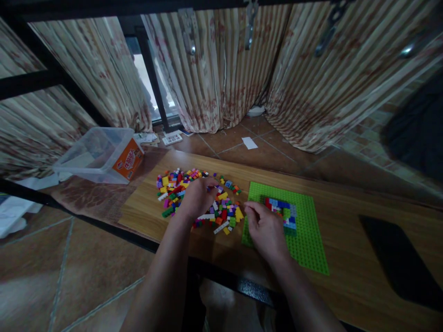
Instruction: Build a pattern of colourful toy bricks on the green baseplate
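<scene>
Over the loose pile of coloured toy bricks (224,196) reaches my left hand (198,198). Its fingers are bent together at the far side of the pile, and what they pinch is too small to make out. My right hand (266,227) is over the left part of a green baseplate (308,249), thumb and fingers pressed together near the pile's right edge. Anything between those fingertips is hidden. A low structure of blue, red and other bricks (290,220) sits on the baseplate, just beyond my right hand, which partly covers it.
A clear plastic tub (93,173) with an orange label stands left of the pile. Right of the baseplate lies a flat black object (398,258) on the wooden table (349,244). Striped curtains (214,69) hang behind, and papers (249,143) lie on the tiled floor.
</scene>
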The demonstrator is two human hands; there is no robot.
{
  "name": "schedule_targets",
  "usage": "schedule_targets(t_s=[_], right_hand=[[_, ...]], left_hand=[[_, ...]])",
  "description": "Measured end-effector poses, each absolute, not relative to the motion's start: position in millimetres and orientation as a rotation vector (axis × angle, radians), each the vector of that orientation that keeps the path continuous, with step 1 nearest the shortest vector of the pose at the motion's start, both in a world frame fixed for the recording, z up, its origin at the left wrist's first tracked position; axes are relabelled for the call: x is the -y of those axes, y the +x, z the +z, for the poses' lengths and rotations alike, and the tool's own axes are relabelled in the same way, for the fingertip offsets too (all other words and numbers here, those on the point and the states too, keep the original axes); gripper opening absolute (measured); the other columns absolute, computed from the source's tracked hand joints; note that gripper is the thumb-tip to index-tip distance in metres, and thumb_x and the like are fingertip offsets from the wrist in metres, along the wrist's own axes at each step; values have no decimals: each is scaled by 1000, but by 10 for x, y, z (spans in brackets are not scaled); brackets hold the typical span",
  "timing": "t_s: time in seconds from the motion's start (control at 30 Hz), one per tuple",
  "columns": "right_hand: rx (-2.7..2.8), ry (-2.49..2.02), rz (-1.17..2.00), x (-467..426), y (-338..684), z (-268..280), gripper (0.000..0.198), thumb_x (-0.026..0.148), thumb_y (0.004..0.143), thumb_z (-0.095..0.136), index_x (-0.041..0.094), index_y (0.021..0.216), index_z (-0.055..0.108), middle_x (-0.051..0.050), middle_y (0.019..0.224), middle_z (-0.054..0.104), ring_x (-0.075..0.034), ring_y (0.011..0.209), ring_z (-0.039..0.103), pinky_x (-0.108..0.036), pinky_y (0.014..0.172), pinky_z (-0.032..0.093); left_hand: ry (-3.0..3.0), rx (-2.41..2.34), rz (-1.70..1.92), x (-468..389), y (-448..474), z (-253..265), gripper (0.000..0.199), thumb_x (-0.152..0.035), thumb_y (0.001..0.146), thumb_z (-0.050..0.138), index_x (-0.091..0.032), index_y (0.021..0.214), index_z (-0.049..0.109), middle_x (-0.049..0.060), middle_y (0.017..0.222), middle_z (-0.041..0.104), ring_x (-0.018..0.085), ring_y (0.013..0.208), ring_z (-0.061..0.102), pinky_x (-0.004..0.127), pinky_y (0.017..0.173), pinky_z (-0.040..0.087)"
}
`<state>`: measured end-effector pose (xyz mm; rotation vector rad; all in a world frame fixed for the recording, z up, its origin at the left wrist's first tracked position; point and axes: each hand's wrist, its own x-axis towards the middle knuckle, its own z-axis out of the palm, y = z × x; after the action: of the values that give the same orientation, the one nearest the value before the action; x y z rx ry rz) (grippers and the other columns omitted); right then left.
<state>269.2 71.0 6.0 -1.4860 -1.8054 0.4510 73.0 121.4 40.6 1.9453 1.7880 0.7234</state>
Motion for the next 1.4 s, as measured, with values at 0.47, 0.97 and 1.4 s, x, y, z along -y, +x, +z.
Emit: schedule_targets(t_s=[0.47, 0.97, 1.4], right_hand=[[2135, -1382, 650, -562, 2618, 127, 15, 18, 85, 58, 23, 97, 66, -2, 95, 63, -17, 85, 62, -28, 74, 48], [2343, -1456, 573, -585, 2605, 105, 22, 14, 88, 51, 19, 106, 63, -9, 112, 58, -21, 106, 56, -33, 93, 47], [2298, -1443, 580, -579, 2599, 148, 16, 16, 87, 54, 20, 101, 61, -7, 108, 59, -20, 102, 58, -34, 91, 47]], left_hand=[[1793, -1905, 880, -1229, 643, 446, 23, -24, 83, 52, -14, 83, 72, 2, 67, 67, 14, 64, 57, 22, 59, 39], [1776, -1872, 846, -1217, 705, 476, 24, -23, 82, 53, -15, 90, 74, 4, 76, 72, 15, 66, 60, 23, 66, 44], [1881, -1819, 794, -1226, 747, 438, 24, -25, 83, 50, -16, 85, 72, 2, 72, 69, 14, 64, 58, 23, 64, 42]])
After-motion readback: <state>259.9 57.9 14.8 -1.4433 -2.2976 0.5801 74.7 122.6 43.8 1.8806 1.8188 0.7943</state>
